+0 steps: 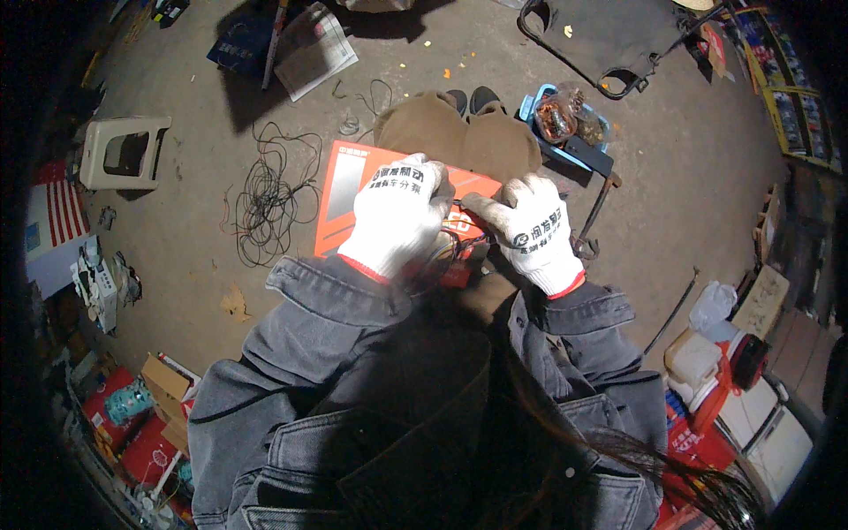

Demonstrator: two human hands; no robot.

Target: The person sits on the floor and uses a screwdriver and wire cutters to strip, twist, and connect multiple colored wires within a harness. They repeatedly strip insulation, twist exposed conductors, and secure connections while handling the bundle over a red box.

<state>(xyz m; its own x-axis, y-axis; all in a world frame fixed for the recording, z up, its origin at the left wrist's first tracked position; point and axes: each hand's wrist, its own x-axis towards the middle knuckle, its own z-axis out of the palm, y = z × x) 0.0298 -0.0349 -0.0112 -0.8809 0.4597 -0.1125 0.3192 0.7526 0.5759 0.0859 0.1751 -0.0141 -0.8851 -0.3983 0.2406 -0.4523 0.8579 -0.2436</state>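
Observation:
Both my hands wear white work gloves with red cuffs and dark printing. They work close together over a flat orange-red box (pixel 340 190) lying across my lap. My left hand (pixel 397 212) is closed, its fingertips curled at a thin black wire (pixel 457 205). From the other side my right hand (pixel 533 231) pinches toward the same wire, thumb and fingers together. Below the fingertips hangs a bundle of dark wires (pixel 464 246), partly in shadow. The fingers cover whatever small part sits between them.
A tangle of black wire (pixel 278 194) lies on the floor at left, near a beige plastic stool (pixel 125 155). To the right of my knees stands a blue basket (pixel 527 108) holding coppery scraps. A metal frame (pixel 579 71), newspaper (pixel 314 55) and crowded boxes surround me.

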